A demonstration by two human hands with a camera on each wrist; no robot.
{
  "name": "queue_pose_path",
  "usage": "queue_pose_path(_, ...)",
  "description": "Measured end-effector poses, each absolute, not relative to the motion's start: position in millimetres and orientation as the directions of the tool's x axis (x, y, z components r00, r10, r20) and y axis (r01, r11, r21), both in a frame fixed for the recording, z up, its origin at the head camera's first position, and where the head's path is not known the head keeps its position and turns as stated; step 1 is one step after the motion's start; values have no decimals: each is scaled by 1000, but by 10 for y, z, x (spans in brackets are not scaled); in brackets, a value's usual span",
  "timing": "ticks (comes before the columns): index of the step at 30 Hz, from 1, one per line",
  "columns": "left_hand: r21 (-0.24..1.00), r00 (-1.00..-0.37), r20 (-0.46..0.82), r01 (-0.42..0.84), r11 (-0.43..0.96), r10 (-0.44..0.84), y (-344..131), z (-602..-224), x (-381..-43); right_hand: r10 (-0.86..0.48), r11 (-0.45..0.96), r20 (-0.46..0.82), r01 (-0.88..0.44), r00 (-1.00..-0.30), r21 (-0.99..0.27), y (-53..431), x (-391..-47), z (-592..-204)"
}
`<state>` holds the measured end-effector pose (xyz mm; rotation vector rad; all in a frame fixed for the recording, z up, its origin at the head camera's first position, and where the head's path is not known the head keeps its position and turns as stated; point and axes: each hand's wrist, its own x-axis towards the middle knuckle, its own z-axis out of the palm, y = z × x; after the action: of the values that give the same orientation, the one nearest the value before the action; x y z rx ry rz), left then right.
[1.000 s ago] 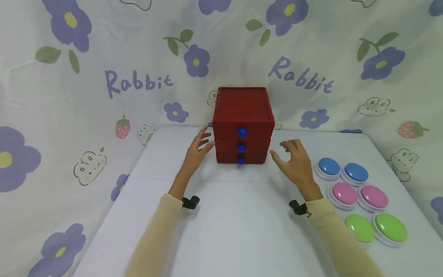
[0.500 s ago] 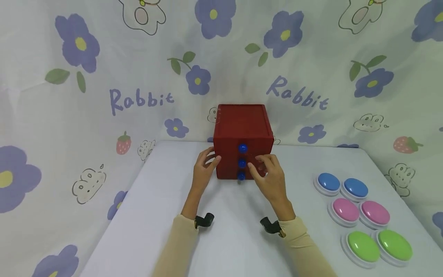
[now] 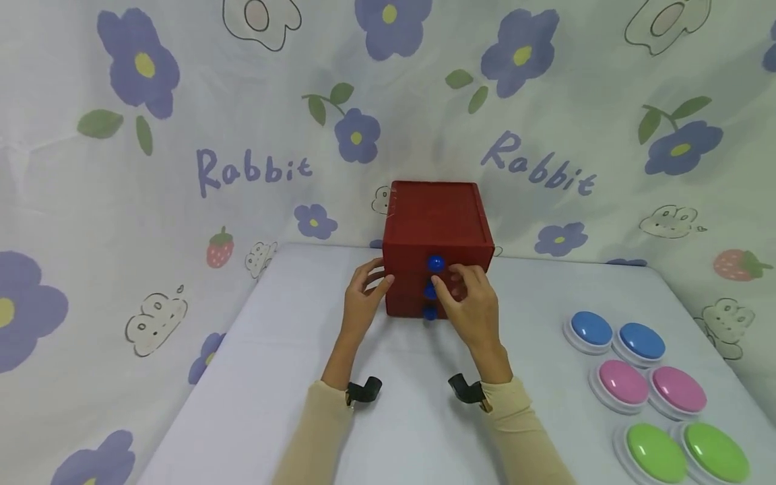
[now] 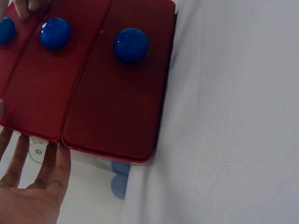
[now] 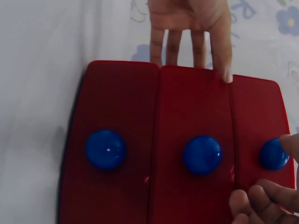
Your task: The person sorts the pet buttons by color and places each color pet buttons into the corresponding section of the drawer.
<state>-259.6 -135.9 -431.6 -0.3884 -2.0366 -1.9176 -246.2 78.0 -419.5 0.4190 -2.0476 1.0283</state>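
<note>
A red box of drawers (image 3: pixel 439 212) stands at the far middle of the table, with three fronts and a round blue knob on each. My left hand (image 3: pixel 360 306) rests at its left front edge. In the right wrist view the left thumb (image 5: pixel 225 70) lies over the front, while the fingers reach along the side. My right hand (image 3: pixel 479 303) is before the upper fronts, loosely bent. Its thumb overlaps the top knob (image 5: pixel 274 154) in that view; the other fingers (image 5: pixel 261 200) are beside the knob with a visible gap. Whether the thumb touches it cannot be told.
Several push buttons stand in pairs on the right of the white table (image 3: pixel 273 377): blue (image 3: pixel 591 328), pink (image 3: pixel 623 382) and green (image 3: pixel 657 453). A flower-and-rabbit printed cloth (image 3: pixel 424 135) hangs behind the box. Each wrist wears a small black camera (image 3: pixel 366 389).
Both hands have come inward to the box, the left to its side edge and the right before the knobs. Over the last half second the right hand has risen slightly towards the top knob.
</note>
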Motion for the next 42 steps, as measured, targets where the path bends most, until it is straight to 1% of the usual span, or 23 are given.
queue_pose_path(8,924,-926,376,372,89,-40,-1364,-4352,-2623,40,635,751,-564,-659,-528,679,-2516,-4104)
queue_pose_path(14,926,-928,371,365,93,-49,-1382,-4560,-2769,76,600,769,-587,-635,-544,666,-2550,-4123)
queue_pose_path(21,911,-911,408,402,97,-57,-1382,-4619,-2800,65,594,778,-602,-625,-533,692,-2519,-4129)
queue_pose_path(27,904,-905,421,412,117,-64,-1364,-4630,-2816,61,587,771,-602,-634,-541,717,-2478,-4138)
queue_pose_path(31,911,-913,404,395,118,-65,-1374,-4593,-2814,55,570,785,-626,-617,-532,714,-2448,-4129)
queue_pose_path(38,917,-919,392,387,94,-43,-1329,-4351,-2642,50,559,796,-643,-604,-523,734,-2390,-4129)
queue_pose_path(40,916,-917,396,391,91,-48,-1341,-4432,-2686,44,556,797,-648,-602,-520,741,-2370,-4131)
queue_pose_path(42,920,-921,386,381,90,-52,-1340,-4432,-2681,41,553,799,-652,-600,-518,746,-2353,-4133)
